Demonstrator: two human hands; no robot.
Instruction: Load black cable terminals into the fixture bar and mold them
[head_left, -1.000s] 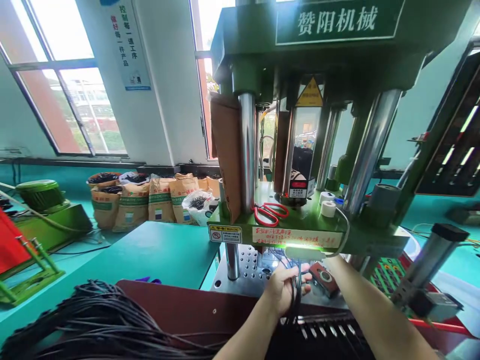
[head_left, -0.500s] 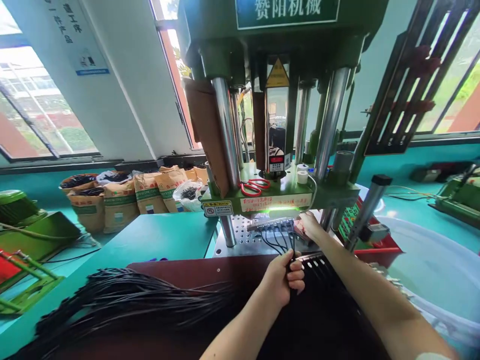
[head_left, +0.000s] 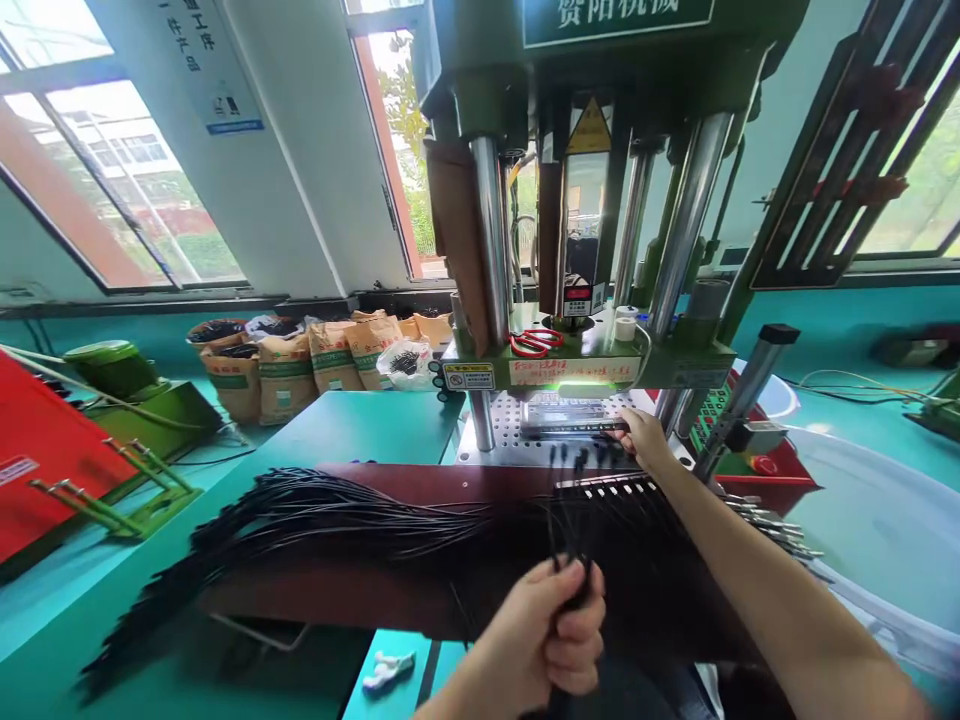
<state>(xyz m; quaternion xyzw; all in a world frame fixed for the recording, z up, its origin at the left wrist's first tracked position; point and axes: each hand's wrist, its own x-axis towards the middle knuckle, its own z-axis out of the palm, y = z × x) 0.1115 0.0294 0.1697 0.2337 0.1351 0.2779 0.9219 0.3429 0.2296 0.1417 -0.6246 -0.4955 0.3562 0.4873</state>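
Thin black cables (head_left: 576, 550), gathered in one bundle, stand at the lower centre of the frame, their blurred free ends pointing upward. I observe through the head camera. Left hand (head_left: 551, 630): fingers curled tight round the bundle. Right hand (head_left: 637, 435), right of centre: fingertips at the right end of a long silver metal block (head_left: 574, 420); I cannot tell whether they pinch it or only touch it. The block appears over a silver perforated metal plate (head_left: 506, 432), under a dark green metal press (head_left: 637, 75). Red-handled scissors (head_left: 536, 343) lie on the press ledge, just above the block in the frame. I note a larger heap of loose black cables (head_left: 352, 510) across a dark red-brown board (head_left: 337, 590), from centre to lower left. A translucent white tub (head_left: 877, 520) occupies the lower right.
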